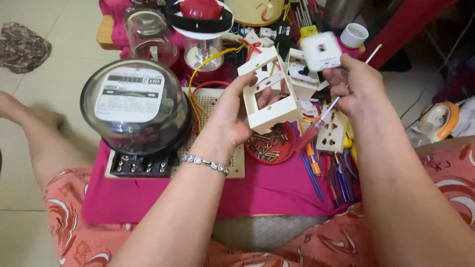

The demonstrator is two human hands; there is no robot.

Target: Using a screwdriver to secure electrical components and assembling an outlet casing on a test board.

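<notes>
My left hand [232, 111] grips a cream plastic frame plate [269, 91] with two square openings, held upright above the pink cloth. My right hand [354, 84] holds a small white square socket module [321, 50] between thumb and fingers, just right of the frame and above it. The same hand also holds a screwdriver [316, 126] with a clear red handle that points down to the left. A silver bracelet sits on my left wrist.
A round glass electric meter [133, 106] stands on a perforated board [237, 160] at left. A red dish of screws [269, 143], a white multi-hole socket [332, 131] and several screwdrivers [341, 178] lie on the pink cloth [277, 190]. Glass jars, a cup and wires crowd the back.
</notes>
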